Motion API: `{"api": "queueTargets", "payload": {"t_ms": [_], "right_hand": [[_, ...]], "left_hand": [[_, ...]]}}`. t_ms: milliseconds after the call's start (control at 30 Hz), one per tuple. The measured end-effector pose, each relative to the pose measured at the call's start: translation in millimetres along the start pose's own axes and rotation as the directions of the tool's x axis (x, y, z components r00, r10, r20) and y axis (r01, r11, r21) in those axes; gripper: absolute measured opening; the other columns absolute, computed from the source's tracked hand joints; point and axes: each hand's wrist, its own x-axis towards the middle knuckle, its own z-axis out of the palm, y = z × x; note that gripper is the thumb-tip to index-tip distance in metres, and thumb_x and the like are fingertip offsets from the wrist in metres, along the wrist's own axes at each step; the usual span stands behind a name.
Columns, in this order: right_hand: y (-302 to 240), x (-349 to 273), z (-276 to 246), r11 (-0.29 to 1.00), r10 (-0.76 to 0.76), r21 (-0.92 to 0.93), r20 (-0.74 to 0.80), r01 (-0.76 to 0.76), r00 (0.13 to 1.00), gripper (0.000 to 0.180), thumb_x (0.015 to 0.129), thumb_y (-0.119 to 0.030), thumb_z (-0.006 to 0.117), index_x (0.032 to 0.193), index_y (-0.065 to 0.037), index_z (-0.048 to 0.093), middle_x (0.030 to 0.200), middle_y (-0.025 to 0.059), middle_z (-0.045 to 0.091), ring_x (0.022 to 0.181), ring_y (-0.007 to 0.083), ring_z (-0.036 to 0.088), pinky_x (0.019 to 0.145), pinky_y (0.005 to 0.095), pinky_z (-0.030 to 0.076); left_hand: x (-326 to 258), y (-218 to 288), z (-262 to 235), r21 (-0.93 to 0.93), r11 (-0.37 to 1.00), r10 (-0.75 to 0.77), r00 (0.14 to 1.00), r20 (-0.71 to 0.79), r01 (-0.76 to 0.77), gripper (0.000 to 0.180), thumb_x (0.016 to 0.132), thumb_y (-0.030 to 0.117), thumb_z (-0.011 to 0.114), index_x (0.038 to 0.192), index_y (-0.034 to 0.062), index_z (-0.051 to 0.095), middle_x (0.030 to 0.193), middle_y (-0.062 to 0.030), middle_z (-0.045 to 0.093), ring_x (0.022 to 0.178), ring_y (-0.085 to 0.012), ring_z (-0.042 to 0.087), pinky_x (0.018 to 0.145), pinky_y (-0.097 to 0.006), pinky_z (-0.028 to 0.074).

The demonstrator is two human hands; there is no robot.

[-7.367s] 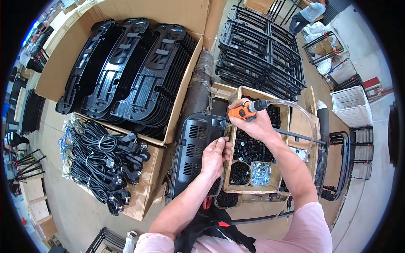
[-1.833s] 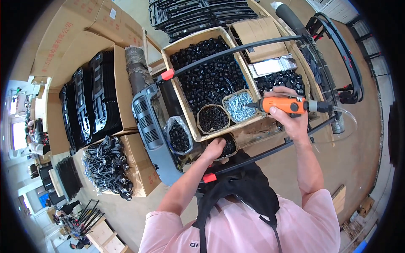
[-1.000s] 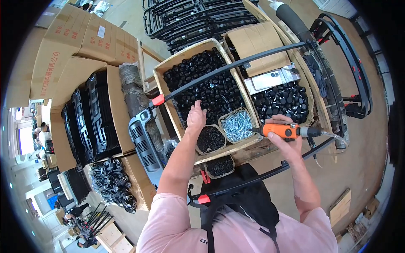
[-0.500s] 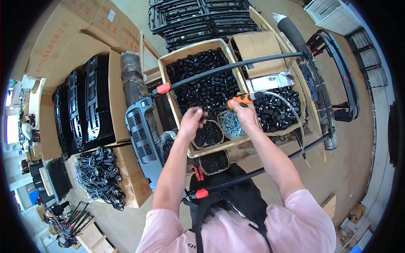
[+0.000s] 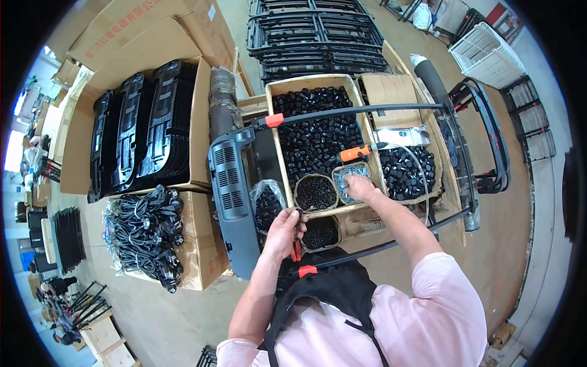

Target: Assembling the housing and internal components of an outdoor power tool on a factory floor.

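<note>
Both my hands work at the box (image 5: 278,131). My right hand (image 5: 361,186) digs into the screws (image 5: 348,177), fingers curled; my left hand (image 5: 284,229) seems to pinch a small black part (image 5: 298,211).

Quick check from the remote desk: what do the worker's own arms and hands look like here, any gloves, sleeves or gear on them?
Both hands are bare, with no gloves: left hand, right hand. The forearms are uncovered too. Short pale pink sleeves end around the elbow. A black apron with straps lies over the chest. No watch, rings or wristbands can be made out at this size.
</note>
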Motion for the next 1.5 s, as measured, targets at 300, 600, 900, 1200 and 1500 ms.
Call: {"api": "queueTargets", "payload": {"t_ms": [300, 600, 900, 1200, 1500], "right_hand": [[7.9, -2.5, 2.3, 0.982, 0.027, 0.191, -0.155, 0.003, 0.987, 0.013, 0.088, -0.010, 0.065, 0.096, -0.002, 0.072, 0.094, 0.0242, 0.075, 0.096, 0.0428, 0.073, 0.086, 0.0512, 0.056], [-29.2, -35.9, -67.0, 0.823, 0.128, 0.561, -0.022, -0.094, 0.992, 0.013, 0.091, -0.008, 0.067, 0.102, -0.001, 0.070, 0.078, 0.0082, 0.070, 0.070, 0.0172, 0.069, 0.062, 0.0336, 0.054], [-107.2, -94.7, -107.8, 0.604, -0.200, 0.797, 0.143, 0.007, 0.969, 0.014, 0.094, -0.010, 0.071, 0.100, 0.002, 0.069, 0.078, 0.0027, 0.069, 0.064, 0.0090, 0.064, 0.055, 0.0262, 0.050], [-128.6, -98.9, -107.3, 0.702, -0.277, 0.705, 0.139, 0.102, 0.951, 0.015, 0.093, -0.010, 0.072, 0.101, 0.003, 0.070, 0.078, 0.0049, 0.071, 0.065, 0.0096, 0.065, 0.056, 0.0274, 0.052], [-88.0, -95.7, -71.8, 0.210, -0.382, 0.963, 0.241, -0.171, 0.892, 0.030, 0.101, -0.014, 0.066, 0.127, 0.002, 0.068, 0.095, 0.0051, 0.071, 0.078, 0.0145, 0.069, 0.067, 0.0290, 0.055]], "left_hand": [[-10.0, -17.2, -3.3, 0.033, 0.999, 0.042, 0.999, -0.001, -0.042, 0.020, 0.113, 0.022, 0.057, 0.124, 0.0065, 0.056, 0.099, -0.0044, 0.069, 0.077, -0.0092, 0.063, 0.064, -0.023, 0.050], [-4.2, -24.3, 11.2, 0.148, 0.989, 0.011, 1.000, 0.012, -0.012, 0.023, 0.112, 0.023, 0.057, 0.127, 0.0058, 0.057, 0.102, -0.0040, 0.069, 0.079, -0.0094, 0.063, 0.066, -0.023, 0.050], [6.0, -19.1, 26.1, 0.249, 0.966, 0.034, 0.990, 0.139, -0.068, 0.024, 0.112, 0.023, 0.058, 0.126, 0.0045, 0.063, 0.102, -0.0037, 0.073, 0.079, -0.0077, 0.064, 0.067, -0.022, 0.052], [-0.7, -23.0, 28.4, 0.252, 0.966, 0.032, 0.991, 0.129, -0.064, 0.025, 0.113, 0.024, 0.057, 0.126, 0.0036, 0.064, 0.100, -0.0039, 0.074, 0.078, -0.0075, 0.065, 0.066, -0.022, 0.053], [-13.6, -21.0, 15.5, 0.061, 0.998, -0.005, 0.997, 0.081, 0.000, 0.027, 0.113, 0.030, 0.057, 0.119, 0.0056, 0.066, 0.102, -0.0052, 0.078, 0.073, -0.0092, 0.066, 0.063, -0.023, 0.054]]}}
